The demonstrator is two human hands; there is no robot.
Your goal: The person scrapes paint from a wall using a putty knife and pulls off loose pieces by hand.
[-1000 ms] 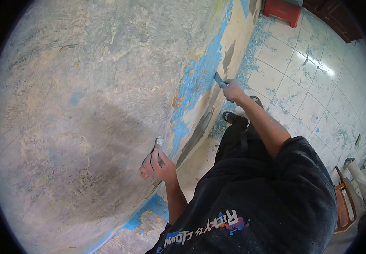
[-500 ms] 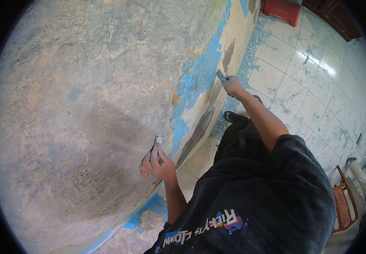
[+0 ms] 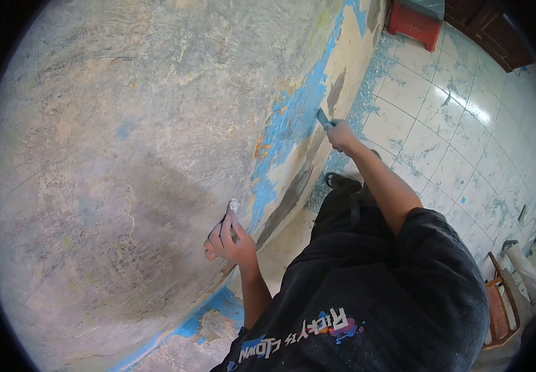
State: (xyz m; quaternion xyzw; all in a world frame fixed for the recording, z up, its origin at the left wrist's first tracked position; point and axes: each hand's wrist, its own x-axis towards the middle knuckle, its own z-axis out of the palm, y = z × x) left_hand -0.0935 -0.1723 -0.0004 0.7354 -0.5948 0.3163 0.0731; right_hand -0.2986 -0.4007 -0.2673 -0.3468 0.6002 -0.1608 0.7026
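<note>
My right hand (image 3: 341,136) is wrapped round a scraper (image 3: 322,116) with a flat blue-grey blade. The blade's tip lies at the edge of a strip of blue paint (image 3: 290,121) on the wall. Lower on the wall, my left hand (image 3: 229,243) has its fingers curled and pinched near the grey, bare plaster (image 3: 175,217). A small whitish bit (image 3: 234,204) shows at its fingertips; what it is, I cannot make out. More blue paint (image 3: 221,301) runs along the wall below my left hand.
Blue paint flakes litter the white tiled floor (image 3: 407,90) along the wall. A red stool (image 3: 415,26) stands at the top, beside a dark brown cabinet (image 3: 497,34). A wooden chair (image 3: 502,310) is at lower right, with a whitish rolled or tubular thing (image 3: 525,270) beside it.
My right hand and the scraper have shifted slightly down in the view, which itself has moved a little. My left hand stays in nearly the same place.
</note>
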